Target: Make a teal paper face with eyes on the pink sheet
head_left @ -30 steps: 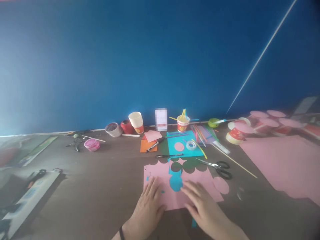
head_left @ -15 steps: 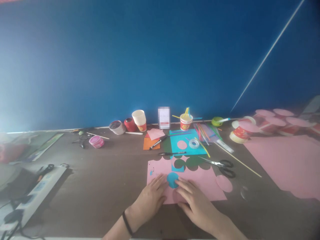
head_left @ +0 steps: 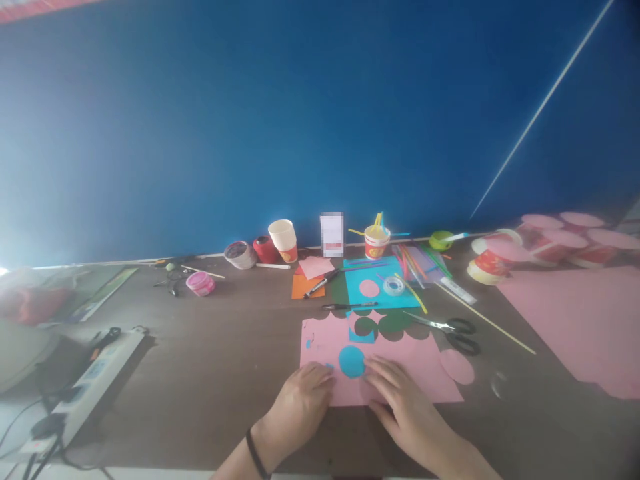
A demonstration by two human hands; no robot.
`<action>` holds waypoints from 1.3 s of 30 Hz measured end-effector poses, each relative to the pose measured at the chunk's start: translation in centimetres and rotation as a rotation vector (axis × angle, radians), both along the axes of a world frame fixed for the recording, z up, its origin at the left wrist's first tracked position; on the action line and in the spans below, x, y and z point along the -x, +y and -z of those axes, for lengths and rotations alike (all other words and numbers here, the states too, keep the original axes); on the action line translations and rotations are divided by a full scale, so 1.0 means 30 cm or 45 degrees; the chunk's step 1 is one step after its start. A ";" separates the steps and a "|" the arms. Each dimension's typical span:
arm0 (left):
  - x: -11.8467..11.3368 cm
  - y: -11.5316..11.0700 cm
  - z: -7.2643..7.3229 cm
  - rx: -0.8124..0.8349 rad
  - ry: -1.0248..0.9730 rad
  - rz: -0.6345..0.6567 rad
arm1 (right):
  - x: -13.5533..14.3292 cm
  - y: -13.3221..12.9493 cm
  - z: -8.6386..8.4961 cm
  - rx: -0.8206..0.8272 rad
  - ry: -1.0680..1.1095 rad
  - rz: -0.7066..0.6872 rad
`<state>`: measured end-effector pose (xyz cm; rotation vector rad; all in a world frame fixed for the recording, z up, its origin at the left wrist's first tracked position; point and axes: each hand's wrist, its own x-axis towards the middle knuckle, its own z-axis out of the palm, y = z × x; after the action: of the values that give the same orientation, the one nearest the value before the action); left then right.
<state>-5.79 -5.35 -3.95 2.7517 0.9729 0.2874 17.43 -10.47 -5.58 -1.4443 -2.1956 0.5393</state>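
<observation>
A blue paper circle [head_left: 352, 361] lies flat on a pink paper sheet [head_left: 415, 373] whose far edge is cut in scallops. My right hand [head_left: 407, 400] rests on the sheet with fingers stretched out, the tips at the circle's right edge. On the left, the fingers of my left hand [head_left: 305, 400] are curled together at the sheet's near left part. A tiny blue scrap [head_left: 329, 366] shows at its fingertips; whether it is gripped is hidden. To the right are a pink paper circle [head_left: 457, 367] and black-handled scissors [head_left: 450, 327].
Behind the sheet lie a pen [head_left: 350, 306], a tape roll [head_left: 394, 286] and a blue sheet [head_left: 357, 275]. Paper cups [head_left: 283, 240] and a cup with pipe cleaners [head_left: 377, 243] stand by the wall. A power strip [head_left: 100, 380] is at left, a large pink sheet [head_left: 575, 320] at right.
My left fingers have curled in and drawn back from the blue circle. My right fingertips have slid slightly off it. The whole view has shifted a little.
</observation>
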 end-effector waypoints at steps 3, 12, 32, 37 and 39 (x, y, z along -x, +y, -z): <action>0.024 0.017 0.015 -0.046 0.013 -0.204 | 0.003 -0.003 0.001 0.009 -0.006 0.003; 0.011 0.018 0.057 0.135 0.131 -0.076 | 0.010 -0.014 0.013 -0.025 0.000 0.022; -0.016 0.054 0.047 0.132 0.116 -0.045 | -0.029 0.047 -0.022 -0.022 0.065 0.069; -0.052 0.010 0.018 0.229 0.107 0.057 | -0.023 0.076 -0.031 -0.092 0.009 0.065; -0.061 -0.003 0.012 0.272 0.117 0.081 | -0.022 0.086 -0.027 -0.099 -0.015 0.077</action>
<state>-3.97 -5.44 -4.31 2.6133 0.8791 0.0435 18.08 -7.90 -4.77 -1.4714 -2.1499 0.4209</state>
